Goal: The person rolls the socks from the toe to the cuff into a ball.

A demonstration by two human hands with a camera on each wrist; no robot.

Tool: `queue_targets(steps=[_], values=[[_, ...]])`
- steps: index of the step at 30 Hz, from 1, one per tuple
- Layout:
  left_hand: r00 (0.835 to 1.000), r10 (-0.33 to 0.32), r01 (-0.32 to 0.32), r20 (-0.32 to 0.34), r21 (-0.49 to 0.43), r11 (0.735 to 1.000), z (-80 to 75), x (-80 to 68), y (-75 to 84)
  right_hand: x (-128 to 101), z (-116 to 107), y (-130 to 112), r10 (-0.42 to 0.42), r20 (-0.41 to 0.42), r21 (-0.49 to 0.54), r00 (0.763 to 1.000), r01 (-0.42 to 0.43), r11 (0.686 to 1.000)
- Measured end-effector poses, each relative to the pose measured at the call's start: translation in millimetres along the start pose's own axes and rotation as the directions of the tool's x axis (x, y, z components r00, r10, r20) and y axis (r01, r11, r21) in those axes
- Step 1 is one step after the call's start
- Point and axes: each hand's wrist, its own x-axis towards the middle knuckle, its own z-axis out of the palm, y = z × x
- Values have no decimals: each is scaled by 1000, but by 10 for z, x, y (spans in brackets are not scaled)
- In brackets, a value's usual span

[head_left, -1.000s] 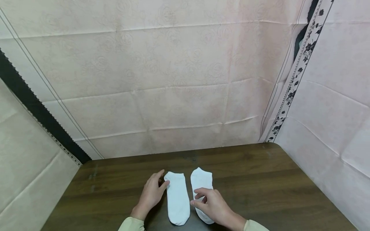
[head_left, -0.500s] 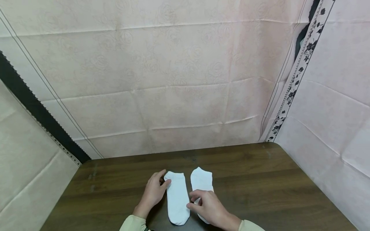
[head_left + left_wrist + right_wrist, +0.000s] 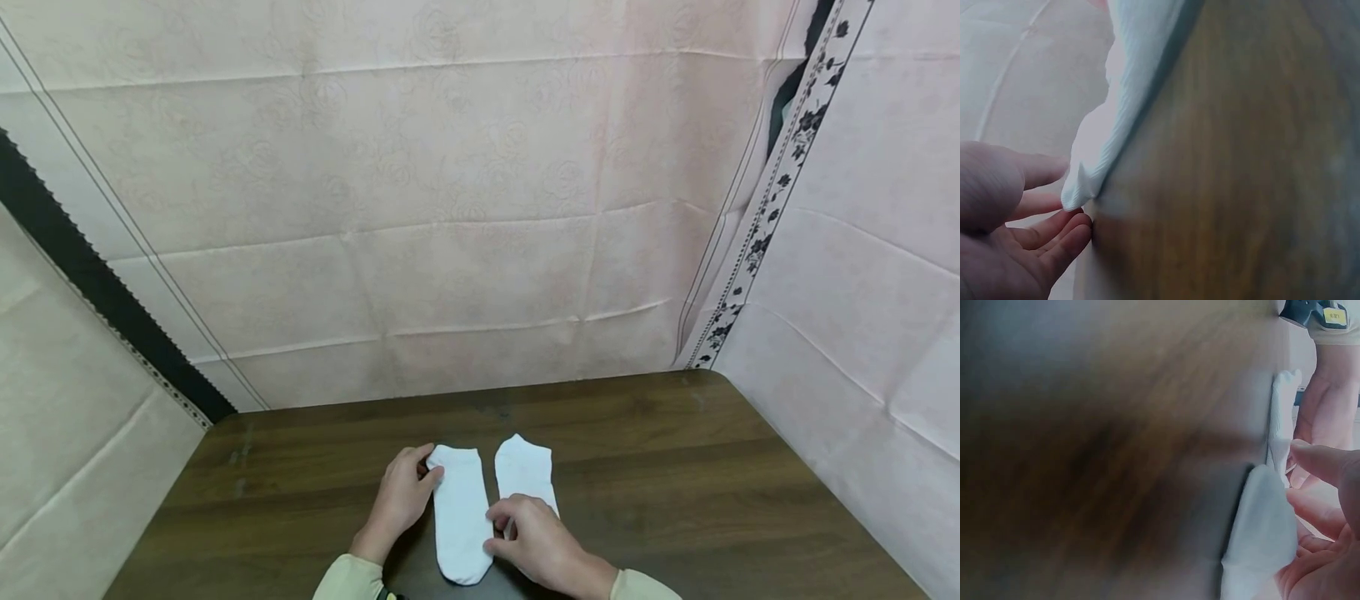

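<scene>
Two white ankle socks lie side by side on the wooden table, cuffs pointing away. My left hand (image 3: 401, 500) is at the cuff corner of the left sock (image 3: 461, 517), thumb and fingertips spread around it. In the left wrist view, that sock's ribbed corner (image 3: 1088, 159) shows between thumb and fingers. My right hand (image 3: 542, 542) reaches across the right sock (image 3: 523, 467) and hides its toe half. Its thumb and index fingertips, apart from each other, touch the left sock's right edge. The right wrist view shows the right sock (image 3: 1261, 531) below these fingers.
The brown wooden table (image 3: 675, 467) extends around both socks. Pale patterned cloth (image 3: 480, 208) hangs behind it, with more cloth (image 3: 862, 275) along the right side. A dark strip (image 3: 112, 292) runs down the left.
My right hand has moved left from over the right sock to the left sock's edge. My left hand stays at the cuff corner, nearly still. Both socks keep about the same place.
</scene>
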Motion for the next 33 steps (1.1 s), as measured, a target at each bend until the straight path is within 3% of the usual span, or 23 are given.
queue_targets(steps=[11, 25, 33], values=[[999, 3, -3, -48, 1, 1000, 28, 23, 12, 10, 41, -23, -52, -1, -136, 999, 51, 989], [996, -60, 55, -71, -62, 997, 21, 27, 3, 30, 52, -36, -27, 77, -172, 997, 40, 984], [997, -47, 43, -57, -56, 997, 24, 27, 17, 16, 57, -38, -48, 61, -188, 997, 59, 980]])
